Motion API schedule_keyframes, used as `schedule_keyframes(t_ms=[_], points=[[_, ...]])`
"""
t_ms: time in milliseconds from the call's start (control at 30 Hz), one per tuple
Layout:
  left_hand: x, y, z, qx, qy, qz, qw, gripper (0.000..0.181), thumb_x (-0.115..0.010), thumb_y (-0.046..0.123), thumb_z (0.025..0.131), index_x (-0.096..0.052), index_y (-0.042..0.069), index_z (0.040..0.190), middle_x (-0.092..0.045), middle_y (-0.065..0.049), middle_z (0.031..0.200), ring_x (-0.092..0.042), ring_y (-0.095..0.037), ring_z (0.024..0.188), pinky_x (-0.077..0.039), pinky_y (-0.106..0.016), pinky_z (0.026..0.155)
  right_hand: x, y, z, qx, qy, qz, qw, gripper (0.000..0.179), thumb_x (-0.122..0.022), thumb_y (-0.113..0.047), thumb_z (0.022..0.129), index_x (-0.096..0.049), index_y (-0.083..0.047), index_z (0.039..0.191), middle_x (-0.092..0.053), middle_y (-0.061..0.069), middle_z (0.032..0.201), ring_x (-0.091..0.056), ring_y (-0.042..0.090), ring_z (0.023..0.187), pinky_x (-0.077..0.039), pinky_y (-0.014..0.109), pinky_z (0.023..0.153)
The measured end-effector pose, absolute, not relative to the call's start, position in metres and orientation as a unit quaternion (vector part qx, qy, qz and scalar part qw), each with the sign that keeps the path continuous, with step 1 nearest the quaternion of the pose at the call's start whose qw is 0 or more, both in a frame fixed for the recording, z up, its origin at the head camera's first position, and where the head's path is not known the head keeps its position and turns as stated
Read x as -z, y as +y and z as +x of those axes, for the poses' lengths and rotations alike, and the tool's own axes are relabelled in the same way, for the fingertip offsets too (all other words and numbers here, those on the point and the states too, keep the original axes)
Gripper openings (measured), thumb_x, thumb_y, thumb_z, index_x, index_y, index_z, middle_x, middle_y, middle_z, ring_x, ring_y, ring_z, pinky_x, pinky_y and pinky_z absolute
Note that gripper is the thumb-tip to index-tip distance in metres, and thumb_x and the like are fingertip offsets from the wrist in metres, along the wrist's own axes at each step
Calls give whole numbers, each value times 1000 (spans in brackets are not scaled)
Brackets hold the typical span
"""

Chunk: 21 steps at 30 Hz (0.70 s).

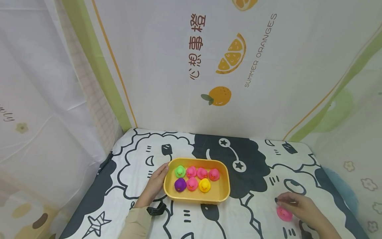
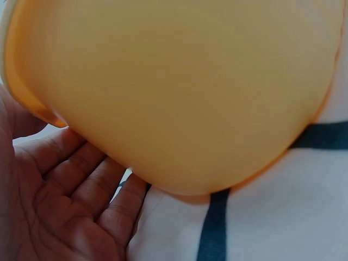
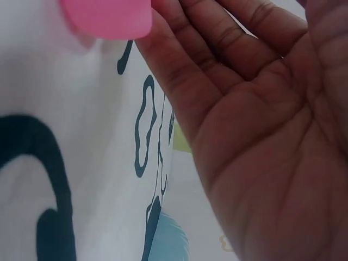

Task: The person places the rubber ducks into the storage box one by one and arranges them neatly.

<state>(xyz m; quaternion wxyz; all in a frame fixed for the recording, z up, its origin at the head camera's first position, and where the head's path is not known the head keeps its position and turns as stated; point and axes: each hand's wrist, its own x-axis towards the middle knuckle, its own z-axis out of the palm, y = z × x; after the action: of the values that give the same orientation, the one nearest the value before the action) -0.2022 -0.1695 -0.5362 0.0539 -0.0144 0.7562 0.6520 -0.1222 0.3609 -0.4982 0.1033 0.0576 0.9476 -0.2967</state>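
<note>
A yellow plastic tray (image 1: 219,191) stands on the cloth, holding several small toy ducks: pink ones, a green duck (image 1: 180,171), a purple duck (image 1: 180,185) and a yellow duck (image 1: 204,185). My left hand (image 1: 156,182) grips the tray's left end. In the left wrist view its fingers (image 2: 89,176) lie along the tray's outer wall, with the thumb by the rim. Farther right, my right hand (image 1: 298,205) pinches a pink toy duck (image 1: 284,214) close over the cloth, its bent fingers at the duck's upper edge. The right wrist view shows only part of this duck (image 3: 111,16), beside the fingers.
Black-and-white cartoon cloth (image 1: 238,212) covers the table. A white curtain with orange prints (image 1: 167,83) hangs along the back edge, and more curtains hang at both sides. A black watch (image 1: 156,209) is on the left wrist.
</note>
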Motion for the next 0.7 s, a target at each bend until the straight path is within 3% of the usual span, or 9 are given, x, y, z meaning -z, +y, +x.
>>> schedule_keyframes(t_ms=[233, 467, 700], points=[[535, -170, -202, -649, 758, -14, 55, 51, -45, 48, 105, -54, 19, 146, -48, -6, 153, -37, -33, 145, -29, -57, 118, 491, 369, -110, 274, 953, 68, 109, 61, -78, -53, 82, -69, 0, 112, -72, 10, 105, -67, 36, 101, -59, 52, 84], [536, -170, -203, -650, 757, -11, 59, 52, -46, 51, 104, -55, 20, 145, -49, -7, 152, -37, -33, 145, -28, -58, 118, 491, 371, -96, 278, 947, 72, 146, 52, -80, -47, 82, -72, -6, 112, -72, 7, 104, -66, 24, 94, -58, 54, 86], [536, -169, -203, -645, 762, -14, 56, 53, -46, 51, 104, -54, 20, 146, -47, -7, 154, -34, -34, 146, -25, -58, 119, 497, 371, -92, 290, 945, 76, 131, 53, -82, -47, 80, -71, -8, 115, -70, 4, 106, -64, 22, 95, -58, 53, 87]])
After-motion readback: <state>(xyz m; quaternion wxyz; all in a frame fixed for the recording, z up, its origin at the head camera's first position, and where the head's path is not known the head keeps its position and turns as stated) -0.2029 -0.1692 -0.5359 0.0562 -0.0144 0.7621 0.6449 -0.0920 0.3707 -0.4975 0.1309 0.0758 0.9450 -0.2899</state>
